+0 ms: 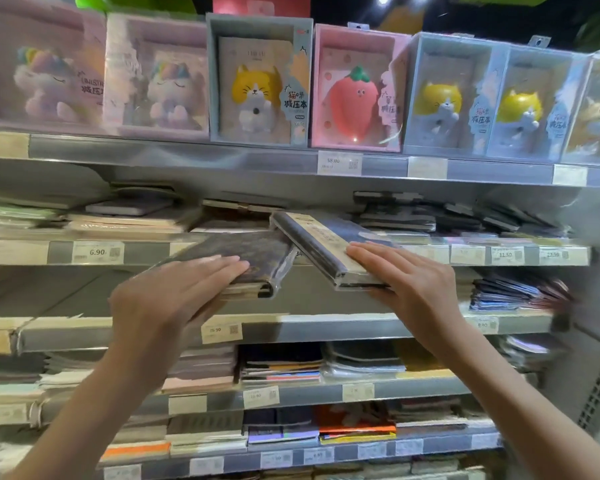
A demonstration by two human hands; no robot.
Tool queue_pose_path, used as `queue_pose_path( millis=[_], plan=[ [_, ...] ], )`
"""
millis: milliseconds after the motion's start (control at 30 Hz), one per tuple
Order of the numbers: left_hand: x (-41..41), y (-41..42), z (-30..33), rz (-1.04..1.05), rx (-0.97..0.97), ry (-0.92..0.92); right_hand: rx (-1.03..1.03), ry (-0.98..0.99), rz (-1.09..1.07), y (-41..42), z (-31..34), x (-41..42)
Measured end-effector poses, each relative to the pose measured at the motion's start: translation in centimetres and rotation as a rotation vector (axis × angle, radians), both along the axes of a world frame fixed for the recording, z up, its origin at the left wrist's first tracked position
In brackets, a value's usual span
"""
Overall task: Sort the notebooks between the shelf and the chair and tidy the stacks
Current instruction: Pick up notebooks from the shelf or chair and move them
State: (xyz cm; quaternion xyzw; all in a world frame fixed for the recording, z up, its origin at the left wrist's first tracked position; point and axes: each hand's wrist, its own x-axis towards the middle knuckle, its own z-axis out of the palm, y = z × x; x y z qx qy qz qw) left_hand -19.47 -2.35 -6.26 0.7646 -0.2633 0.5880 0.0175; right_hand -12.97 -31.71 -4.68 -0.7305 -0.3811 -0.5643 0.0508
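- The left hand [174, 289] lies on top of a small stack of dark, brown-patterned notebooks in clear plastic wrap [250, 261], fingers straight across the cover; the thumb is hidden underneath, so I judge it a top-and-bottom clamp but cannot tell for sure
- The right hand [402, 278] holds a thicker dark blue notebook with a pale printed strip along its spine, also wrapped [326, 244], fingers flat on the cover and the palm at its near corner; its thumb is hidden too
- Both loads hang in the air in front of the grey metal shelf edge with price tags [97, 252], their far ends reaching toward the flat stacks of notebooks on that shelf [413, 220]
- The blue notebook sits just right of the left hand's stack and tilts up toward it; the two look close to touching at their far corners, though blur hides the exact contact
- The step seems to be placing or pulling these at the shelf; to do it well, level each load before sliding it forward from the fingertips
- Plastic wrap is slippery, so press firmly from the palm side and keep the stack's edges square
- Move one hand at a time so the corners between the grips do not snag
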Motion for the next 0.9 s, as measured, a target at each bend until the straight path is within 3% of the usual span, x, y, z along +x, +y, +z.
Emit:
queue_pose_path(
  millis=[267,433,667,900],
  plan=[
    [-5.3,-5.1,-5.8,0.022,-0.048,0.263,-0.126,0.144,0.053,-3.5,-4.7,-4.8],
    [-8.2,-7.0,-14.1,0.092,-0.087,0.498,-0.152,0.341,0.108,-4.8,-14.4,-6.9],
    [-12.5,-6.2,-27.8,0.131,-0.289,0.959,-0.185,0.637,0.086,-3.4,-27.6,-10.0],
    [-14.5,-4.4,-36.6,0.244,-0.314,1.083,-0.175,0.906,0.004,-0.9,-38.6,-11.9]
  ],
)
